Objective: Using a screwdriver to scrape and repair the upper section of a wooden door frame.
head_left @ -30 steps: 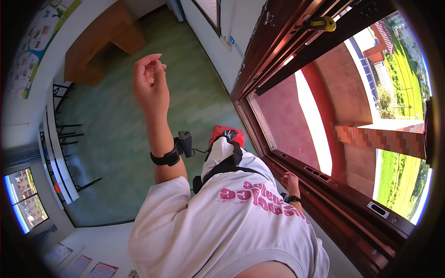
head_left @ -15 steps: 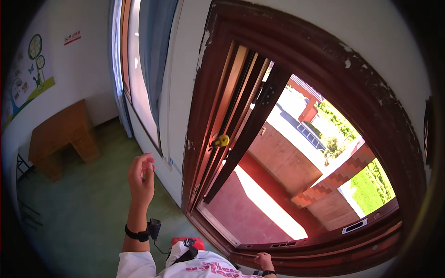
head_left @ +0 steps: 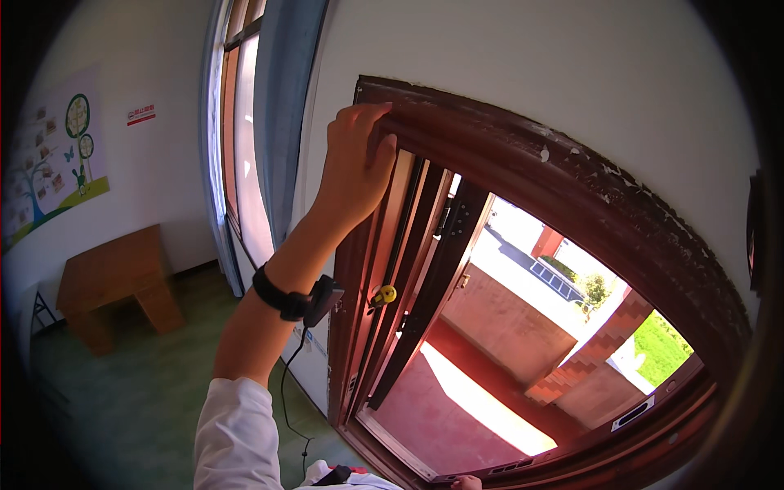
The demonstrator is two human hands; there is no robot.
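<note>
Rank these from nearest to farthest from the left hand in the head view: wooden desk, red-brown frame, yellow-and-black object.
From the left hand:
1. Red-brown frame: fingertips at its upper left corner.
2. Yellow-and-black object: below the hand, at the opening's left side.
3. Wooden desk: far left, across the room.

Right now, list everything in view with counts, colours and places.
Tree poster: 1, multicoloured, left wall
Wall sign: 1, red-white, left wall
Desk: 1, brown, left
Window: 1, brown frame, upper left
Curtains: 2, blue, beside window
Door frame: 1, red-brown, centre to right
Handle-like object, kind unclear: 1, yellow-black, frame's left side
Railing: 1, grey, outside
Low wall: 2 sections, reddish, outside
Grass: 1 patch, green, outside
Floor: 1, green, lower left
Wrist strap: 1, black, left forearm
Left sleeve: 1, white, bottom
Left grip: 1, bare, at frame's top left corner
Right grip: 1, bare, bottom edge
</note>
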